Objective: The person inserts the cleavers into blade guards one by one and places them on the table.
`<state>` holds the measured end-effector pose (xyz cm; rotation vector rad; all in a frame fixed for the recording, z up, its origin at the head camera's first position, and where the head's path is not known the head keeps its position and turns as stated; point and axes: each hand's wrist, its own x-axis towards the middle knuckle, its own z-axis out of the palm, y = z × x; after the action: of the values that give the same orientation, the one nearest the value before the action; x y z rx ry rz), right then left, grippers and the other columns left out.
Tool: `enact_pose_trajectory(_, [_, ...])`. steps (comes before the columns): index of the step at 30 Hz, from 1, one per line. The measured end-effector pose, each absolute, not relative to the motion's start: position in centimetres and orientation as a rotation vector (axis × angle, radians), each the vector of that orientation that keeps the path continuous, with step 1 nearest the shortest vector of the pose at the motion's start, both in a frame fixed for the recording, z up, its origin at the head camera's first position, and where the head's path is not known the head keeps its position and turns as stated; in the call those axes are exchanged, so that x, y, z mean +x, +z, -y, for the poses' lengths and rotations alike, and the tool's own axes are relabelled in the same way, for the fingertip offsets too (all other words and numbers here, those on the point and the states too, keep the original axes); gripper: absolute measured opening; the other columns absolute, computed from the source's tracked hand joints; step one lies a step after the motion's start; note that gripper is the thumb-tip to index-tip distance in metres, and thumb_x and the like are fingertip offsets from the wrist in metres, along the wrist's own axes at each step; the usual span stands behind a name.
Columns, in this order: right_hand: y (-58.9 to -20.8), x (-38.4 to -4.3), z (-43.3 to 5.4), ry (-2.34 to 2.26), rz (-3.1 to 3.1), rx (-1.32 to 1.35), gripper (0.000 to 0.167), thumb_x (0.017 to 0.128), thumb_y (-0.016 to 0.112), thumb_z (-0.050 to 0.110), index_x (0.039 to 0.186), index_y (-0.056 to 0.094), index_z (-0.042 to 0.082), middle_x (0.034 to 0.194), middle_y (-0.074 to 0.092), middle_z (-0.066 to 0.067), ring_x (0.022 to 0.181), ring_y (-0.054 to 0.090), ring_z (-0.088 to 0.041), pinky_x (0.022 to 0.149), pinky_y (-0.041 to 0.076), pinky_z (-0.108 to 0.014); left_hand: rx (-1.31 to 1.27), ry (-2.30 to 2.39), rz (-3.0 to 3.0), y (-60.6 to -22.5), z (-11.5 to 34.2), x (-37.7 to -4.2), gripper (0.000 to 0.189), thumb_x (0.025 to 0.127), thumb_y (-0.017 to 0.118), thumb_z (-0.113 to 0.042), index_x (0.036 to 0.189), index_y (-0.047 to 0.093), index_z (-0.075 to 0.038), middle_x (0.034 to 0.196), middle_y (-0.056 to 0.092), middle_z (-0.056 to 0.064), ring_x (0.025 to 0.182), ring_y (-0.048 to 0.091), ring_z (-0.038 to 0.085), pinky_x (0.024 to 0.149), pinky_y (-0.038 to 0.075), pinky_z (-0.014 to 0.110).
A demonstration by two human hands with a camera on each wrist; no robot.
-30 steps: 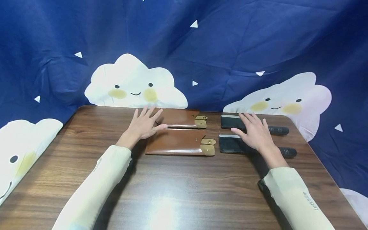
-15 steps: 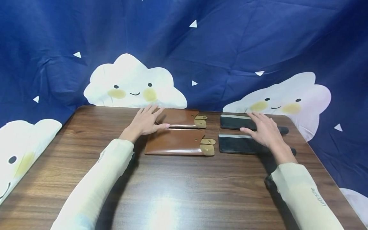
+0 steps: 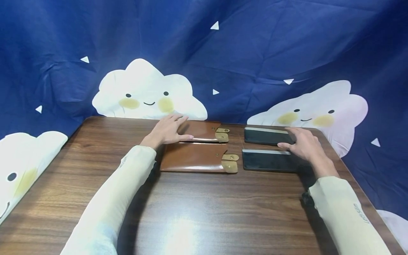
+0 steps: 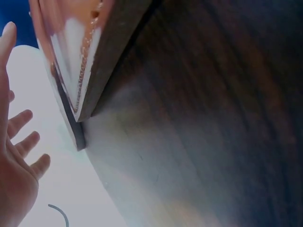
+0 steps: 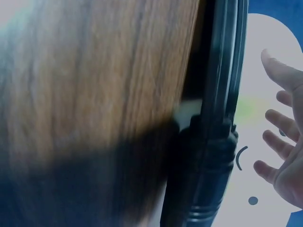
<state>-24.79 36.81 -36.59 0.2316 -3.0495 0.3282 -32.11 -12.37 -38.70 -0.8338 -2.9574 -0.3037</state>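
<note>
Two brown leather sheaths lie flat, one behind the other: a far sheath (image 3: 204, 131) and a near sheath (image 3: 192, 157), each with tan snap straps at its right end. To their right are two black-handled cleavers, the far one (image 3: 266, 136) and the near one (image 3: 267, 160); black guards cover their blades, with a pale strip along the back edge. My left hand (image 3: 169, 130), fingers loosely spread, hovers over the far sheath's left end and holds nothing. Over the far cleaver's handle end is my right hand (image 3: 302, 143), relaxed and empty. It hides the handles from the head view; the right wrist view shows one handle (image 5: 199, 175) below it.
All of these lie on a wood-grain table (image 3: 204, 212) with rounded corners. Right behind its far edge hangs a blue curtain (image 3: 229, 56) printed with white clouds.
My right hand has slid rightward from over the cleaver blades to the handle end. The left hand has shifted slightly right over the far sheath. Sheaths and cleavers stay put.
</note>
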Motion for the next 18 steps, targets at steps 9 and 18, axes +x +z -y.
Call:
enact_pose_trajectory(9, [-36.6, -25.3, -38.0, 0.36, 3.11, 0.225, 0.082, 0.088, 0.077, 0.045, 0.147, 0.045, -0.003, 0.143, 0.047, -0.034, 0.131, 0.041, -0.056, 0.101, 0.029, -0.074, -0.93, -0.369, 2.959, -39.6, 12.6, -33.1, 0.093, 0.085, 0.065, -0.068, 0.152, 0.046, -0.007, 0.153, 0.046, 0.015, 0.143, 0.037, 0.034, 0.117, 0.027, 0.048])
enact_pose_trajectory(18, [-36.8, -25.8, -39.8, 0.365, 3.19, 0.23, 0.078, 0.088, 0.08, 0.028, 0.144, 0.044, -0.011, 0.138, 0.05, -0.036, 0.128, 0.042, -0.058, 0.103, 0.033, -0.069, -0.948, -0.416, 3.05, -40.3, 12.2, -34.2, 0.097, 0.083, 0.066, -0.069, 0.154, 0.042, -0.009, 0.156, 0.041, 0.016, 0.144, 0.034, 0.037, 0.116, 0.028, 0.052])
